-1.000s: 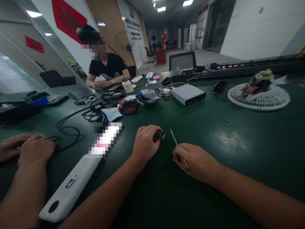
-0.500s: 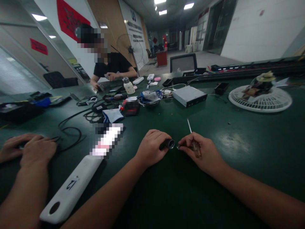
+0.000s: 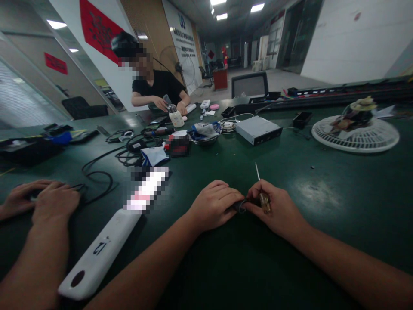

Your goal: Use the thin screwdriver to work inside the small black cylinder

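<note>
In the middle of the head view my left hand (image 3: 214,206) is wrapped round a dark, hollow cylinder (image 3: 239,206), and its open end faces right. My right hand (image 3: 278,209) holds a screwdriver (image 3: 265,203) with a clear amber handle against the palm, its thin shaft pointing away from me. Thumb and forefinger of that hand meet at the cylinder's open end, and a small part between them is mostly hidden. Both hands are just above the dark green table (image 3: 206,267).
At left lies a white-handled device (image 3: 100,254) marked 12, near a neighbour's hands (image 3: 54,200). Ahead are black cables (image 3: 106,176), a folded cloth (image 3: 155,156), a grey disc drive (image 3: 258,130) and a white fan grille (image 3: 355,133). Another person (image 3: 158,88) sits across the table.
My left hand has brought the cylinder right, against my right fingertips; a gap was between them before. The person opposite has moved a hand to the white bottle.
</note>
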`<state>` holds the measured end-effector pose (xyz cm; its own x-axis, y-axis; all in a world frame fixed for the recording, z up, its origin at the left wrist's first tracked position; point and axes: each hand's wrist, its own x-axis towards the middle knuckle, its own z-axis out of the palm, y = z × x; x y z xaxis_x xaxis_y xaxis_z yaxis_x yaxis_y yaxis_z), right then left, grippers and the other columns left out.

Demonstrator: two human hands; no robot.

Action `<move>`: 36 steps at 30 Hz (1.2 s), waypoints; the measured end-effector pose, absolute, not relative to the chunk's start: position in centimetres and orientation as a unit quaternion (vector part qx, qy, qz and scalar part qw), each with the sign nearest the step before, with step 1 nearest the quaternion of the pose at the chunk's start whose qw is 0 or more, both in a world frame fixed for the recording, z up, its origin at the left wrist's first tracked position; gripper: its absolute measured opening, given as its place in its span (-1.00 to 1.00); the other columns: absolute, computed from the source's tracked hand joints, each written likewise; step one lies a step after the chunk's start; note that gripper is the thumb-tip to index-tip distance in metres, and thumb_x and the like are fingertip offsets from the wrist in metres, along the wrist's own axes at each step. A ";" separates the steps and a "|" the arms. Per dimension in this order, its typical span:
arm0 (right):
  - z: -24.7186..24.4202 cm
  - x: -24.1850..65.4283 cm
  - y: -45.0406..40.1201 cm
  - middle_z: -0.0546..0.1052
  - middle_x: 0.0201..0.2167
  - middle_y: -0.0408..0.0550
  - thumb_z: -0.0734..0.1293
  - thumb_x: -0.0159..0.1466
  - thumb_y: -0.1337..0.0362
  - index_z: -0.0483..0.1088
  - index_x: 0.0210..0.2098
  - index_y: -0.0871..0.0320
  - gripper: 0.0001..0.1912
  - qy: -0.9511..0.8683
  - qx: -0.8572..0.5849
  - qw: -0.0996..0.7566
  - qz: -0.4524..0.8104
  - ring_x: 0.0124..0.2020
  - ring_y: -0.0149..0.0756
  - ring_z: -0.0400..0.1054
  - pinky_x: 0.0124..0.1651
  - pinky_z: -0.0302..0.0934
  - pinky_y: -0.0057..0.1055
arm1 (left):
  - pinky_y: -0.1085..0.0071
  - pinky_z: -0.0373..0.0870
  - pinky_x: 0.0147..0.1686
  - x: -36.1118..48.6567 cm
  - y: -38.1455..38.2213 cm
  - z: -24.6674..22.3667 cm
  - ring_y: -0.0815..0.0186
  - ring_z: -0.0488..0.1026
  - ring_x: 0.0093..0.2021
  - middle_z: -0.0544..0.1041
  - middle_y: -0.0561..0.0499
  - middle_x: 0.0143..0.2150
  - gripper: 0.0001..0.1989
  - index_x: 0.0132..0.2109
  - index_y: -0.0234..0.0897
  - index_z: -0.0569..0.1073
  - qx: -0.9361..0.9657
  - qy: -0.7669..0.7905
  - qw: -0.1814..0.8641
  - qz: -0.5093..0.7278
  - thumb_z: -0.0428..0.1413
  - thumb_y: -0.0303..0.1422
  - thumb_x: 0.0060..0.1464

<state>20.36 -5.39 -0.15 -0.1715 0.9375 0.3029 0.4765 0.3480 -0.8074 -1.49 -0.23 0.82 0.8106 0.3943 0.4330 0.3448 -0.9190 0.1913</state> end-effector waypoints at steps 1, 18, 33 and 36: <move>0.0 20.3 -5.4 0.58 -0.33 -0.09 0.45 0.22 0.26 0.28 -0.31 0.07 -0.78 -0.714 -0.499 0.405 0.278 -0.36 -0.25 0.47 -0.30 0.33 -0.32 | 0.19 0.36 0.09 -1.5 -0.3 0.8 0.24 0.58 -0.07 0.65 -0.04 -0.03 -0.84 0.01 -0.21 0.45 0.949 0.196 0.053 0.243 0.12 -0.37 0.29; 0.2 21.4 -6.4 0.53 -0.33 -0.01 0.14 0.50 0.11 0.58 -0.19 0.07 -0.60 -0.746 -0.307 0.533 0.257 -0.29 -0.20 0.43 -0.24 0.30 -0.21 | 0.19 0.41 -0.05 -2.1 0.7 0.2 0.20 0.52 -0.17 0.59 0.01 -0.19 -0.74 -0.13 -0.22 0.44 0.890 0.325 0.049 0.315 0.22 -0.51 -0.01; 0.8 20.8 -6.2 0.58 -0.29 -0.02 0.24 0.43 0.32 0.55 -0.21 0.12 -0.77 -0.773 -0.318 0.483 0.261 -0.23 -0.24 0.46 -0.17 0.33 -0.27 | 0.20 0.39 -0.01 -1.8 0.5 0.3 0.22 0.53 -0.15 0.61 0.02 -0.19 -0.76 -0.13 -0.22 0.44 0.909 0.276 0.054 0.308 0.21 -0.53 0.04; 0.7 20.8 -6.2 0.57 -0.30 -0.01 0.25 0.43 0.28 0.54 -0.23 0.12 -0.78 -0.764 -0.353 0.484 0.238 -0.26 -0.24 0.46 -0.22 0.32 -0.29 | 0.19 0.38 -0.01 -1.8 0.5 0.3 0.21 0.54 -0.15 0.61 0.02 -0.18 -0.78 -0.13 -0.21 0.44 0.908 0.282 0.050 0.305 0.20 -0.51 0.06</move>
